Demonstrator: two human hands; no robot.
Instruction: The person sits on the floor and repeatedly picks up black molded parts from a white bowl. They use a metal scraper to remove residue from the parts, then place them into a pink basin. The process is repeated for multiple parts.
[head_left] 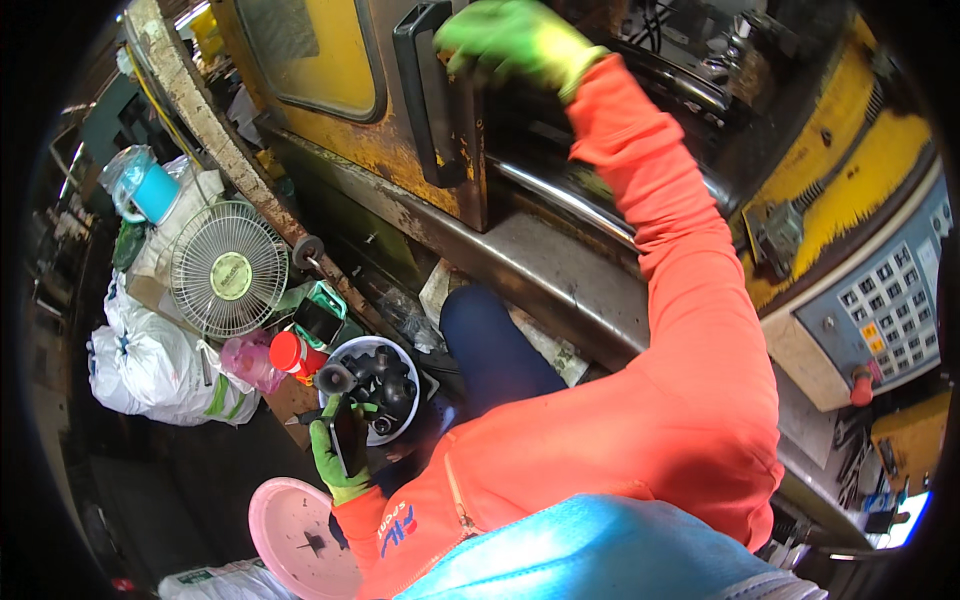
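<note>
One fan (pixel 230 268) stands near a bowl (pixel 366 342) of black parts (pixel 393 390).

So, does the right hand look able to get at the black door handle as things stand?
Probably yes: the gloved right hand is raised close beside the black door handle, with nothing visible blocking it, though blur hides whether they touch.
</note>
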